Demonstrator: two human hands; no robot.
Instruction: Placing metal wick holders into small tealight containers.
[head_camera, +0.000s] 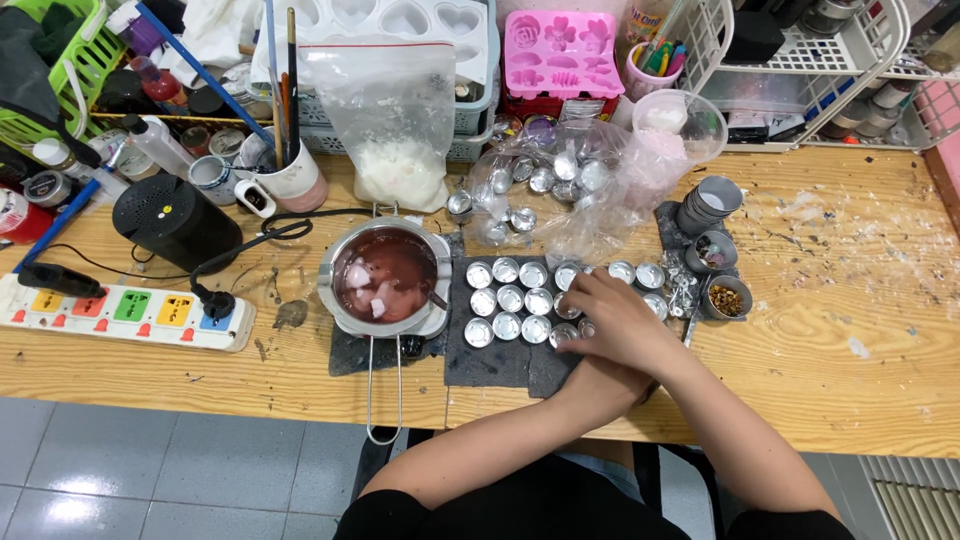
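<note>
right hand (618, 318) lay flat, gripping nothing, on tealight cups (508, 299) | left hand (598, 385) beneath, grip unclear | melting pot (387, 276) at 9 o'clock

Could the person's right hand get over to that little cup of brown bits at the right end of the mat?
Probably yes. The right hand rests on the small metal cups, and the cup of brown bits stands just to its right on the table, with only a few loose cups between.
</note>
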